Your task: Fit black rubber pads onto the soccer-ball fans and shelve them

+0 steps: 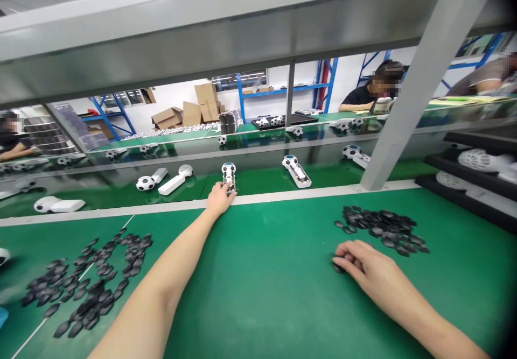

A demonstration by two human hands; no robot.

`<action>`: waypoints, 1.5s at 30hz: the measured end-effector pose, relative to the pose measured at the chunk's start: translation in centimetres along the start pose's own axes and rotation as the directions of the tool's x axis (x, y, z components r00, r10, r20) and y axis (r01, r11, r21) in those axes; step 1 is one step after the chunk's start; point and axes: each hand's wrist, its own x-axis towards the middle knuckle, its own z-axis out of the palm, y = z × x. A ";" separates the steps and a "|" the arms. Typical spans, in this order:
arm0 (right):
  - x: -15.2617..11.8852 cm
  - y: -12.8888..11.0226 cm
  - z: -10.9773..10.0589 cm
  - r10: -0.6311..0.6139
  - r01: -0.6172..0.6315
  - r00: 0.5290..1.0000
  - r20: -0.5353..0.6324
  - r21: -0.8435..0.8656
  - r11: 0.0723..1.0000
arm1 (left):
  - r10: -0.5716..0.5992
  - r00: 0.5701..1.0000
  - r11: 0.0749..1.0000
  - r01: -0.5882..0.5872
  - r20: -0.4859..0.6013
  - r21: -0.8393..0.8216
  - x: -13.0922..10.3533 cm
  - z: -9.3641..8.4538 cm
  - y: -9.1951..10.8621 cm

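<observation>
My left hand reaches forward to the green belt behind the table's rim. Its fingers close on the lower end of a white soccer-ball-headed handheld device, whose handle is open with inner parts showing. To the right, my right hand is low over the green table, thumb and fingertips pinched on a small black plastic piece, mostly covered by the fingers. Just beyond it lies a loose pile of similar black pieces. Another scattered group of black pieces spreads on the left, beside my left forearm.
On the belt lie more devices, including an open one and a closed one. A slanted metal post stands right of centre. Stacked black trays hold white parts at right. A person sits across the line.
</observation>
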 end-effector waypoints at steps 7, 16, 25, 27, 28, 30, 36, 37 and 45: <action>-0.2 -1.3 -0.2 -0.054 0.056 0.998 -0.030 0.084 0.995 | 0.043 0.999 0.999 -0.043 0.018 -0.017 0.2 0.4 0.4; -0.4 -1.6 0.0 0.119 -0.105 0.993 -0.018 0.363 0.926 | 0.066 0.998 0.997 -0.065 0.014 -0.041 0.5 0.9 0.3; 0.3 -2.0 -0.6 0.084 -0.171 0.980 0.179 0.556 0.813 | -0.090 0.969 0.995 0.079 -0.229 -0.058 2.4 -1.2 -3.6; 0.3 -2.1 -0.7 0.072 -0.138 0.987 0.146 0.517 0.845 | -0.077 0.974 0.996 0.063 -0.214 -0.071 3.2 -1.2 -4.7; 0.3 -2.1 -0.7 0.061 -0.111 0.991 0.118 0.480 0.870 | -0.011 0.983 0.999 0.004 -0.183 -0.040 3.5 -1.1 -5.2; 0.3 -2.1 -0.9 0.021 -0.041 0.998 0.054 0.394 0.918 | 0.096 0.980 0.995 -0.093 -0.176 0.025 4.1 -0.9 -5.9; 1.1 -1.8 -1.2 -0.030 0.043 0.998 -0.055 0.256 0.966 | -0.320 0.813 0.909 0.408 -0.487 0.082 5.3 -0.9 -9.1; 1.2 -1.8 -1.2 -0.021 0.033 0.998 -0.051 0.243 0.970 | -0.392 0.810 0.874 0.476 -0.437 0.098 5.5 -0.9 -9.8; 1.2 -2.0 -1.4 0.005 0.016 0.996 -0.088 0.231 0.973 | -0.338 0.916 0.853 0.395 -0.217 0.340 5.1 -1.5 -10.8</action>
